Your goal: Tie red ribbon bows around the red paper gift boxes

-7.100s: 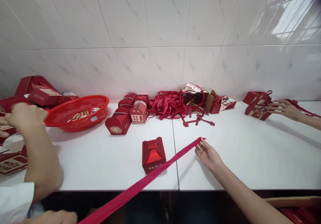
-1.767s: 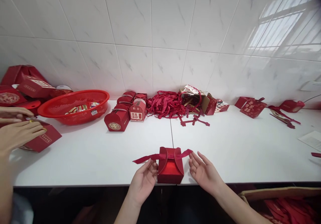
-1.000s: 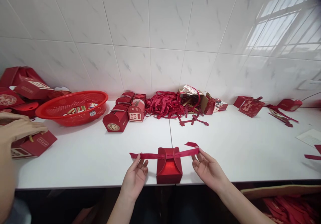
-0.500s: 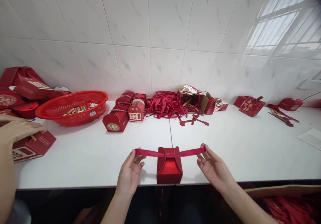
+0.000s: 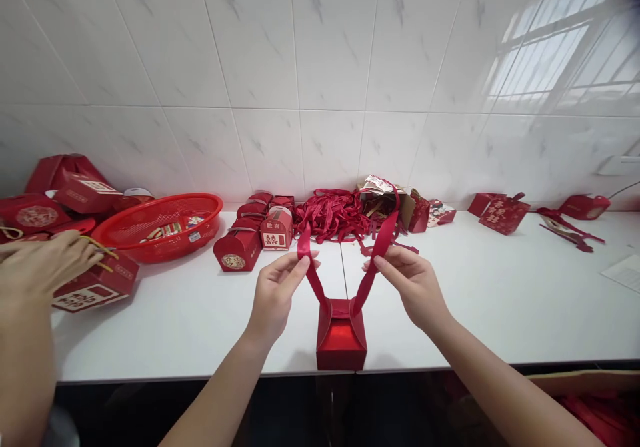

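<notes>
A small red gift box [image 5: 341,353] stands upright at the front edge of the white table, with a dark red ribbon [image 5: 315,280] threaded through its top. My left hand [image 5: 277,291] pinches one end of the ribbon between thumb and fingers, above and left of the box. On the other side my right hand [image 5: 411,285] pinches the opposite end. Both ribbon ends rise from the box in a V shape. Neither hand touches the box itself.
A tangled pile of red ribbons [image 5: 330,215] lies by the tiled wall. Left of it are several closed boxes [image 5: 237,245] and a red plastic basket [image 5: 165,250]. At far left another person's hand [image 5: 50,263] works on a larger red box [image 5: 117,270].
Both my hands have risen and come closer together, lifting the ribbon ends from nearly level into a V. The other person's hand now draws a yellow cord up from the larger box.
</notes>
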### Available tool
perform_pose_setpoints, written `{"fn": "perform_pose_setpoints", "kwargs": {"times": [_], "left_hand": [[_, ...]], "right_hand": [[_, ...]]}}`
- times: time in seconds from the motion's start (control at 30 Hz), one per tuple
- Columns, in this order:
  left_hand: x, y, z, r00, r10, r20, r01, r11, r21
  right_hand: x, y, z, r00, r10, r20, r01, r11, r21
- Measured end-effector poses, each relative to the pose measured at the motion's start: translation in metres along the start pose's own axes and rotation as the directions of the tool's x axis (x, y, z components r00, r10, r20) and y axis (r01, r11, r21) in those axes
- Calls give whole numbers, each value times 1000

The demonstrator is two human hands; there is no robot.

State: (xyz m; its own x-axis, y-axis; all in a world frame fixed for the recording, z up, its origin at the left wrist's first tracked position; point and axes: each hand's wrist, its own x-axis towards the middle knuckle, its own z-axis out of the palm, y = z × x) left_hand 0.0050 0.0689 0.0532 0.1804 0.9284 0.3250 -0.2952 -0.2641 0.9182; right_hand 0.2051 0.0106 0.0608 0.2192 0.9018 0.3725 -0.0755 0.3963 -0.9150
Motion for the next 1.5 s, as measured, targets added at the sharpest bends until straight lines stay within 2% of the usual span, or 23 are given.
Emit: {"fn": "perform_pose_setpoints", "kwargs": {"times": [0.23, 0.6, 0.67, 0.8, 0.87, 0.97, 1.07, 1.13, 1.2, 1.27, 1.33, 1.4, 1.43, 1.5], "left_hand": [[3, 9, 13, 996, 42, 79, -41, 999, -14], [-1, 14, 16, 992, 80, 102, -82, 997, 10], [-3, 17, 18, 985, 115, 131, -127, 988, 86], [-11, 24, 20, 953, 142, 269, -220, 932, 287], [-14, 25, 21, 940, 143, 309, -257, 894, 367], [-16, 26, 22, 937, 165, 307, -298, 836, 460], [-16, 26, 22, 936, 156, 316, -301, 820, 486], [-15, 26, 20, 931, 95, 352, -264, 840, 473], [-13, 26, 17, 916, -9, 401, -187, 875, 447], [-11, 24, 12, 897, -122, 425, -71, 908, 413], [-8, 20, 8, 889, -209, 406, 59, 934, 353], [-6, 16, 5, 885, -265, 384, 166, 948, 273], [-5, 15, 4, 879, -283, 384, 201, 950, 238], [-5, 16, 4, 857, -303, 418, 233, 950, 209]], "right_hand": [[8, 0, 10, 998, -61, 1, 60, 993, 104], [10, -8, 13, 998, -33, 45, 23, 977, 212], [9, -9, 14, 998, -5, 57, -6, 983, 185], [4, -14, 19, 988, 79, 129, -78, 997, -17], [-1, -17, 21, 976, 44, 213, -28, 997, -78], [-7, -18, 23, 944, -75, 321, 118, 986, -116], [-9, -16, 22, 927, -162, 338, 234, 955, -182], [-7, -13, 19, 907, -215, 363, 307, 927, -216], [-5, -10, 14, 853, -298, 429, 426, 872, -242], [-2, -8, 8, 749, -399, 528, 600, 747, -287], [1, -6, 2, 623, -471, 624, 763, 540, -354], [2, -5, -1, 533, -483, 695, 845, 334, -417], [3, -5, -3, 506, -477, 718, 862, 251, -441], [3, -4, -4, 483, -453, 750, 869, 143, -473]]}}
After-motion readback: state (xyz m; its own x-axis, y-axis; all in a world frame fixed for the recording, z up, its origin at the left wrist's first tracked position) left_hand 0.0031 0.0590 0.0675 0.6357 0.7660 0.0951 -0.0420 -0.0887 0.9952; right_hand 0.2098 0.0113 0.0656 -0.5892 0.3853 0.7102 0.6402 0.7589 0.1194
